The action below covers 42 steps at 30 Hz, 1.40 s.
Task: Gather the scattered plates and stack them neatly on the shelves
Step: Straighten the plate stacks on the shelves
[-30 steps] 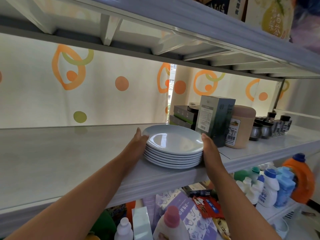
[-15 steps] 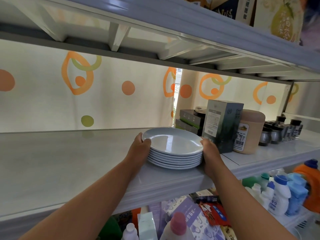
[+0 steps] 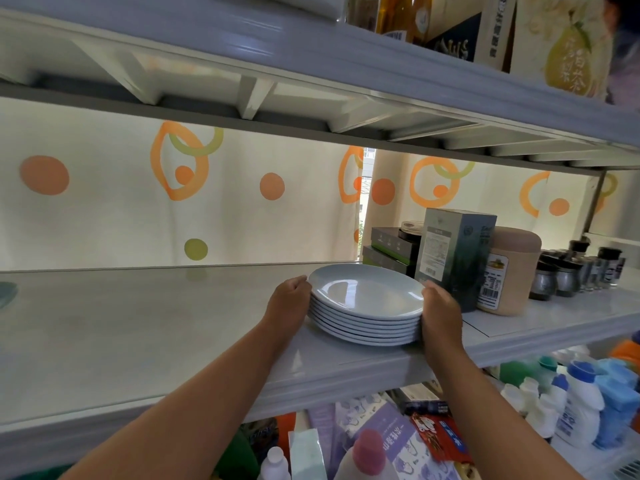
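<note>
A stack of several pale blue-white plates (image 3: 365, 296) rests on the white middle shelf (image 3: 138, 327), near its front edge. My left hand (image 3: 289, 303) grips the stack's left rim with curled fingers. My right hand (image 3: 440, 313) clasps the right rim, close to a dark green box. Both forearms reach up from below. The lower plates show only as edges.
Right of the stack stand a dark green box (image 3: 453, 258), a tan canister (image 3: 509, 271), flat dark boxes (image 3: 391, 247) and small jars (image 3: 571, 271). The shelf above (image 3: 311, 74) holds cartons. Detergent bottles (image 3: 581, 407) and packets fill the shelf below. A patterned curtain hangs behind.
Both hands went from flat against the stack's sides to fingers curled around its rims. The stack sits slightly farther in on the shelf; the view rose a little.
</note>
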Tool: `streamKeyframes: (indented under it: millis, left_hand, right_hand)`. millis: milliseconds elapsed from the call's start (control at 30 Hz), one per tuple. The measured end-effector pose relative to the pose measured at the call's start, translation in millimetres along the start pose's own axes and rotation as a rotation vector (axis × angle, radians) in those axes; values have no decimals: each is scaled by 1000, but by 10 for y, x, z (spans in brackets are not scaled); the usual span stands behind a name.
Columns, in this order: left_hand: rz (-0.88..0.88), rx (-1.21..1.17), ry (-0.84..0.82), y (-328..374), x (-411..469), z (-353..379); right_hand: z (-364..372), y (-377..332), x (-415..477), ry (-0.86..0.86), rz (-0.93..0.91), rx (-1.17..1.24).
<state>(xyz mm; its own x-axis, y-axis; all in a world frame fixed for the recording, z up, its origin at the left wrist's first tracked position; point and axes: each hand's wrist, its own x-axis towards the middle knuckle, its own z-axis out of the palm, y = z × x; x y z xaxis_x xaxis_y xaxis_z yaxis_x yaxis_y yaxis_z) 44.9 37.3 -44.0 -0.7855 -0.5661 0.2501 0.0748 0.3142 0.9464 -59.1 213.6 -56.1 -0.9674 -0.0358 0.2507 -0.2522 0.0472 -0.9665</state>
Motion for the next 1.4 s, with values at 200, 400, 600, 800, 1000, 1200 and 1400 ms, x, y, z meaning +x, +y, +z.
streamKeyframes:
  millis: [200,400,600,800,1000,1200,1400]
  left_hand:
    - [21,71,174,182,-296,-314]
    - [289,400,374,478,-940,-1089]
    - [421,643,643,567,-1488,-2267]
    - [294,769,947,582,-1886,-3516]
    - [-69,707,1060,332,-2108,-4433]
    - [-151,496,935,-39,-2130,-4700]
    - [-80,357,925,-118,-1920,-4760]
  right_hand:
    - [190,-174,-503,235,-691,-533]
    - [1035,-500,-1174,20,-950,-353]
    - [1927,-880,-1991,-318,-1077,-271]
    - [2528,-1312,-2587,-583,-1002,-86]
    - [3052,-1511,-2782,-791,-783,-116]
    - [3409,-1355,-2782,-799,-799,-61]
    - [3532,-1078,-2763,-714,-486,188]
